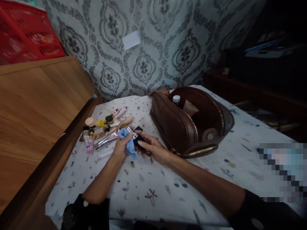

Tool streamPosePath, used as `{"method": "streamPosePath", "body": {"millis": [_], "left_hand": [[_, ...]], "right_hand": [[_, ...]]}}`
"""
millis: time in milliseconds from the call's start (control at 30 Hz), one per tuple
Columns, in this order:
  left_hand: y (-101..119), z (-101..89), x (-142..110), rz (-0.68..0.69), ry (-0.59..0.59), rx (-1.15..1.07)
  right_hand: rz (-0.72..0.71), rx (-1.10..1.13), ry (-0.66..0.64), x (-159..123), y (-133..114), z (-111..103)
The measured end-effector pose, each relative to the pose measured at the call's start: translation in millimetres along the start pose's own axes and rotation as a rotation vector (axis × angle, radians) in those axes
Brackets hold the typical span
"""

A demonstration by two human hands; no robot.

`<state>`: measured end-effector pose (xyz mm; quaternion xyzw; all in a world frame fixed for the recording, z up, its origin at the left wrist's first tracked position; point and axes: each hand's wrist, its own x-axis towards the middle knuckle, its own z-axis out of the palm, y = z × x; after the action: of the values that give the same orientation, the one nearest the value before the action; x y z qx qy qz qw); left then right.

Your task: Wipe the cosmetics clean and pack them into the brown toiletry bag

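My left hand (121,145) is closed round a light blue cloth (130,147), pressing it to a small black item with a silver band (135,136). The fingers of my right hand (153,147) grip the black end of this item; its exact kind is unclear, as fingers and cloth cover much of it. Just left of my hands lie a shiny pinkish tube (106,140) and a thin white tube (105,154). To the right stands a brown leather bag (171,123), unzipped, with a white-capped bottle (176,99) inside.
Several cosmetics, among them a yellow-lidded item (99,123) and a pink tube (121,112), crowd the left of the table (144,195). A wooden panel (40,105) borders the left side, with a red basket (28,35) above it. A patterned wall (153,48) closes the back.
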<state>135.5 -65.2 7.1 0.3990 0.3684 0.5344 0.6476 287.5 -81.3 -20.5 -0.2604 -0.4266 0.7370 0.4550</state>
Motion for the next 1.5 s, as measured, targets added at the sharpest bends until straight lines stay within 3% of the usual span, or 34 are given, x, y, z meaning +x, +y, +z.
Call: {"method": "streamPosePath", "body": {"millis": [200, 500, 600, 767, 1033, 1133, 1333, 1500], "left_hand": [[-2.2, -1.1, 1.7, 0.03, -0.001, -0.002], [4.1, -4.6, -3.0, -0.003, -0.141, 0.053], [3.7, -4.3, -1.4, 0.042, -0.116, 0.075], [-1.2, -5.5, 2.6, 0.122, -0.086, 0.132], [-7.7, -5.6, 6.6, 0.18, -0.046, 0.194], [-4.0, -3.5, 5.8, 0.148, -0.04, 0.165], [5.1, -1.5, 0.6, 0.037, -0.065, 0.086], [3.6, 0.8, 0.8, 0.055, -0.044, 0.08]], "right_hand": [[-0.112, -0.12, 0.058, -0.2, 4.8, 1.6], [-0.022, 0.034, 0.017, -0.5, -0.5, 0.4], [-0.074, -0.073, 0.044, 0.8, 1.9, -1.4], [-0.284, -0.337, 0.092, 5.2, 8.4, -6.9], [-0.321, -0.44, 0.24, 7.8, 15.7, -10.4], [-0.282, -0.367, 0.238, 5.8, 10.8, -7.7], [-0.072, -0.039, 0.105, 1.1, 0.0, -1.0], [-0.075, -0.007, 0.128, 2.3, 1.2, -1.3]]}}
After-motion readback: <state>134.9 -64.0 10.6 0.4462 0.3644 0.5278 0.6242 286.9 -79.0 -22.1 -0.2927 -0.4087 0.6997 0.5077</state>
